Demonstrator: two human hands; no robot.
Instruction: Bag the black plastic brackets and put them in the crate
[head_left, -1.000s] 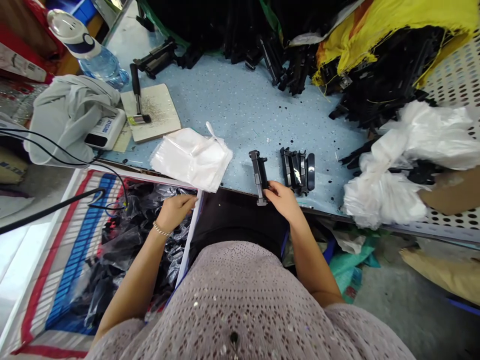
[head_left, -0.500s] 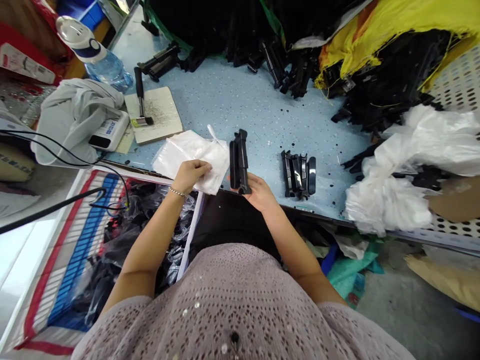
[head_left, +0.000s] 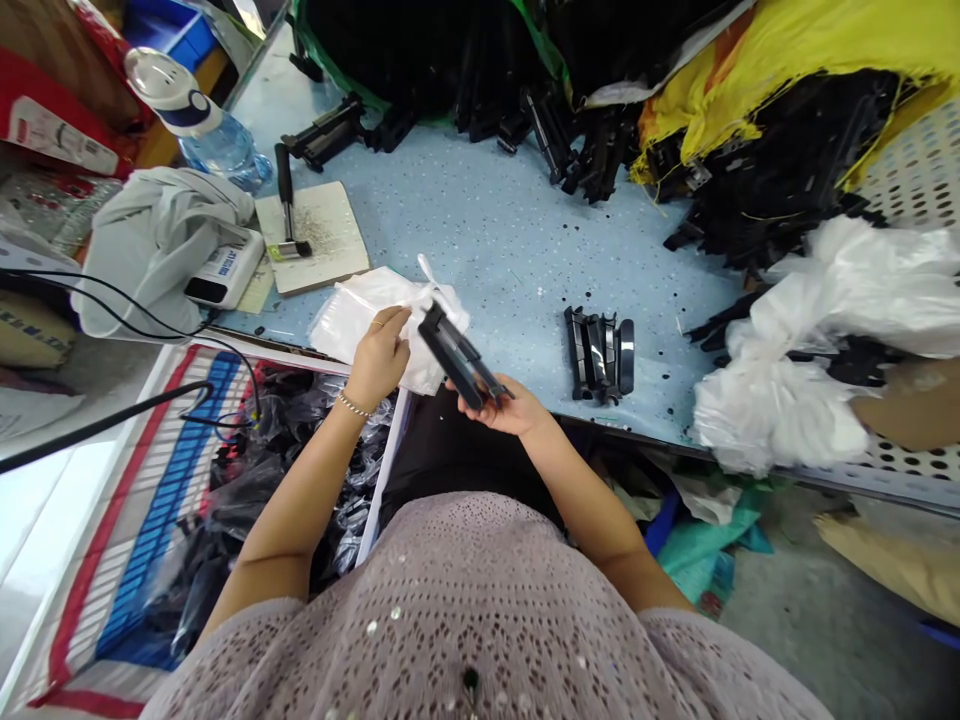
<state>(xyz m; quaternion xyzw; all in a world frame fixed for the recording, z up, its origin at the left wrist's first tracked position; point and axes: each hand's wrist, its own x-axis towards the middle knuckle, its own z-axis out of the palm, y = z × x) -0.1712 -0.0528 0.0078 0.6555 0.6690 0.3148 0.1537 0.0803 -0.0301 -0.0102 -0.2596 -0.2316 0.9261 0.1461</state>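
My right hand (head_left: 510, 405) grips the lower end of a black plastic part (head_left: 457, 350), long and narrow with a slot-like gap along it. The part tilts, its upper end pointing left toward my other hand. My left hand (head_left: 381, 360) is closed in a pinch on a clear plastic bag at the stack's near side; the fingertips partly hide the hold. Beneath lies the stack of thin plastic bags (head_left: 349, 318) at the table edge. Several similar black parts (head_left: 598, 355) stand side by side on the blue table (head_left: 510, 230), to the right.
A brush (head_left: 286, 200) rests on a pale board (head_left: 330, 235) at left, near a water bottle (head_left: 202, 125) and a white device (head_left: 229, 268). Black parts spill from a yellow sack (head_left: 712, 110). White plastic bags (head_left: 780, 390) lie at right; a striped bag (head_left: 157, 520) of bagged parts sits below left.
The black part in my right hand has swung from upright to leaning left. My left hand has risen slightly and turned, its fingers now near the part's upper end.
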